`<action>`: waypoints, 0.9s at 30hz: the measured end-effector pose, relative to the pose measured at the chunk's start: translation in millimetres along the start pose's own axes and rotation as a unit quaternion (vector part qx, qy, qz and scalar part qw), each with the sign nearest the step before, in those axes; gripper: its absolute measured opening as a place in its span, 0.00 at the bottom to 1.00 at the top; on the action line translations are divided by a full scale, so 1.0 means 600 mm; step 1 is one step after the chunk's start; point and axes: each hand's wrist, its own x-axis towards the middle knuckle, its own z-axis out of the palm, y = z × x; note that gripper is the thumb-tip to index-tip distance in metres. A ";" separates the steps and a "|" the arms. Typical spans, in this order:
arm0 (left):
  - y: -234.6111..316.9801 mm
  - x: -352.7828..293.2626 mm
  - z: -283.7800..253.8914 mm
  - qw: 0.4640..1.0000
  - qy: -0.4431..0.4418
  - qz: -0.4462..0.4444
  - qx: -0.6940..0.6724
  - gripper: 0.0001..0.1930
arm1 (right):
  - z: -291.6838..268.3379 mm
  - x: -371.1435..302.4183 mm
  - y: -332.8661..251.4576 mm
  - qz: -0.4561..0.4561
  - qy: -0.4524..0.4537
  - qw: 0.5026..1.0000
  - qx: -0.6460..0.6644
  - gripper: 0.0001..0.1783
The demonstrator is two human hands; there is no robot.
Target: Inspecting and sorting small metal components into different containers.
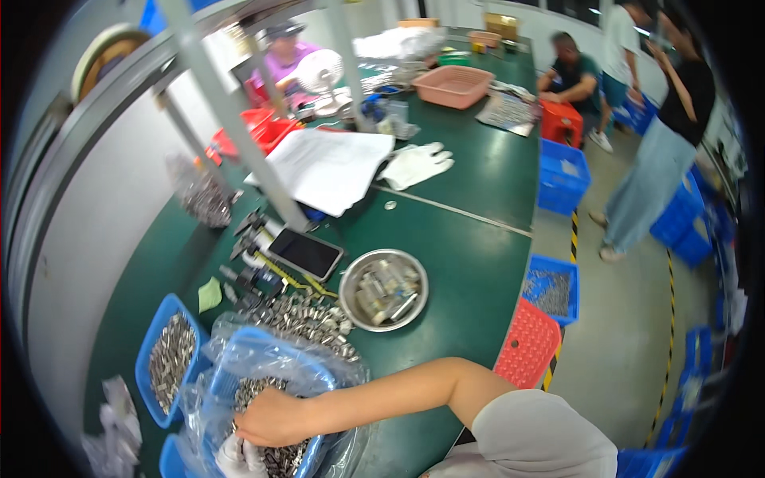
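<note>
My bare right hand reaches down into a blue plastic basket lined with a clear plastic bag. Its fingers are bunched together, and what they hold is hidden. Right beside it, at the lower edge, is my left hand in a white glove, its fingers curled; I cannot make out what is in them. Small silvery metal parts fill the basket under and around both hands. Just beyond the basket lies a loose heap of short metal pieces on the green table.
A steel bowl of metal parts stands ahead, near a phone and calipers. Another blue basket of parts sits at left. A red stool stands right of the table. Farther off are papers, a white glove and several people.
</note>
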 end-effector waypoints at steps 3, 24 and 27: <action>0.020 -0.001 -0.002 0.993 0.057 0.082 0.057 0.07 | -0.018 -0.005 -0.012 0.028 -0.004 0.999 0.032 0.14; -0.058 -0.122 -0.130 0.951 0.168 -0.238 0.102 0.06 | -0.056 0.007 -0.004 0.253 0.071 0.830 0.491 0.11; -0.080 -0.139 -0.124 0.948 0.116 -0.256 0.148 0.07 | -0.057 0.008 -0.008 0.267 0.069 0.818 0.505 0.11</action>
